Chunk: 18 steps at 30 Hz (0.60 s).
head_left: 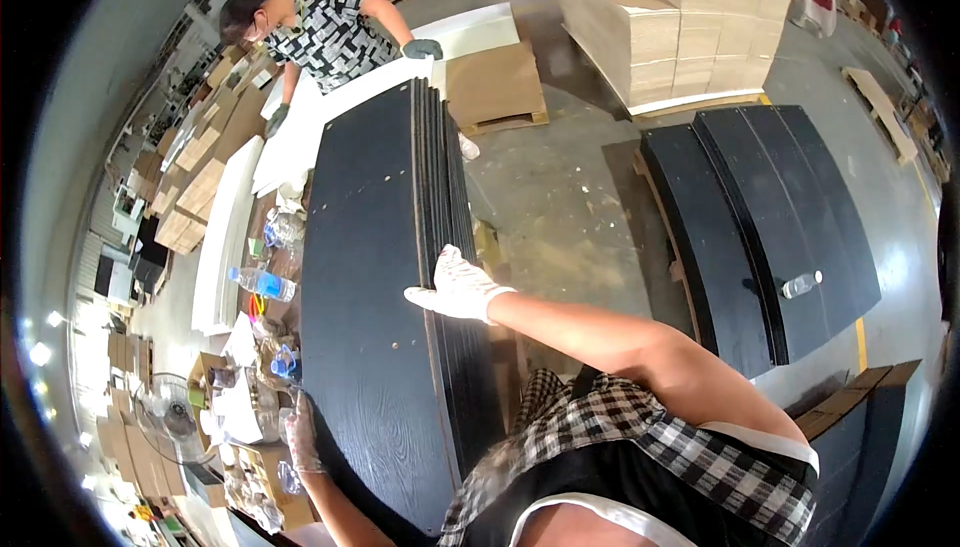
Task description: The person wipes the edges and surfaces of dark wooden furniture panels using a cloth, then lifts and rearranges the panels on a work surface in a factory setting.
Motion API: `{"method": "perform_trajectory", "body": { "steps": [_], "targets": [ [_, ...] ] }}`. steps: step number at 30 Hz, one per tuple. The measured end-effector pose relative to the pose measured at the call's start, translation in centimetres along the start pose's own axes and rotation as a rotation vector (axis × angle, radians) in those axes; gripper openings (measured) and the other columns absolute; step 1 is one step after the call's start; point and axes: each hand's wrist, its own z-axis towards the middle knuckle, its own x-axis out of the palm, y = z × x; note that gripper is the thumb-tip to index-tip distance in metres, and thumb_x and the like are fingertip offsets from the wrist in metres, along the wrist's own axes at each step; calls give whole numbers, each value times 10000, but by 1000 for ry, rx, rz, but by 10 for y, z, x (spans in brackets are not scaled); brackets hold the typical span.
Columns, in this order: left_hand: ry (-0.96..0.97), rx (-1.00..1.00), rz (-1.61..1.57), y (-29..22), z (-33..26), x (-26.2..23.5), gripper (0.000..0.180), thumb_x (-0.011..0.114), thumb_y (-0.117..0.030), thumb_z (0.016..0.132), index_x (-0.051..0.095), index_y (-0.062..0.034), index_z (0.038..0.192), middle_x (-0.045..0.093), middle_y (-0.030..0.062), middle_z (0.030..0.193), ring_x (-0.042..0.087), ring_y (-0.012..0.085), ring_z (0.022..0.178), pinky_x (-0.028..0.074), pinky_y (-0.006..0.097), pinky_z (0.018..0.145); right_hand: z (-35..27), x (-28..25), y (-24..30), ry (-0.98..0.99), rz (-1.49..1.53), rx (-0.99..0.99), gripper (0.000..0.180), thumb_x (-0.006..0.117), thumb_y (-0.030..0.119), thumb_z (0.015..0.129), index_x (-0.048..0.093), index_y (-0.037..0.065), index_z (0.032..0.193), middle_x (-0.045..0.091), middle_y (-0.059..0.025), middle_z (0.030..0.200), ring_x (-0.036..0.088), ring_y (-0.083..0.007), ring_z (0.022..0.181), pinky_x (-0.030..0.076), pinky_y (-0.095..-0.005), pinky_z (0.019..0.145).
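A long black wood-grain board (365, 237) with small drilled holes lies on top of a stack of similar boards (445, 207) in front of me. My right hand (460, 285), in a whitish glove, grips the board's right long edge, its thumb on the top face and its fingers along the side. At the near left edge, my left hand (303, 434), also gloved, presses against the same board with its fingers close together. Part of that grip is hidden by the board's edge.
A co-worker (330, 37) in dark gloves handles white panels (375, 77) beyond the stack. On the left are plastic bottles (262, 284), clutter and a fan (168, 417). Pallets at right hold black panels (790, 207) and, farther back, pale cartons (690, 47).
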Motion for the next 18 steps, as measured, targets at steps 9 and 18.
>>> {"method": "perform_trajectory", "body": {
  "steps": [9, 18],
  "targets": [
    [-495, 170, 854, 29, 9, -16, 452, 509, -125, 913, 406, -6, 1337, 604, 111, 1125, 597, 164, 927, 477, 267, 801, -9, -11, 22, 18, 82, -24, 1003, 388, 609, 875, 78, -212, 1360, 130, -407, 1425, 246, -484, 1331, 227, -421, 1119],
    [-338, 117, -1222, -275, 59, -237, 420, 437, -282, 974, 483, -27, 1305, 616, 82, 964, 587, 134, 772, 487, 250, 626, -36, 3, -140, 58, 380, 46, 705, 517, 510, 858, 418, 25, 1360, 392, -198, 1413, 353, -337, 1322, 291, -395, 1089]
  ]
}}
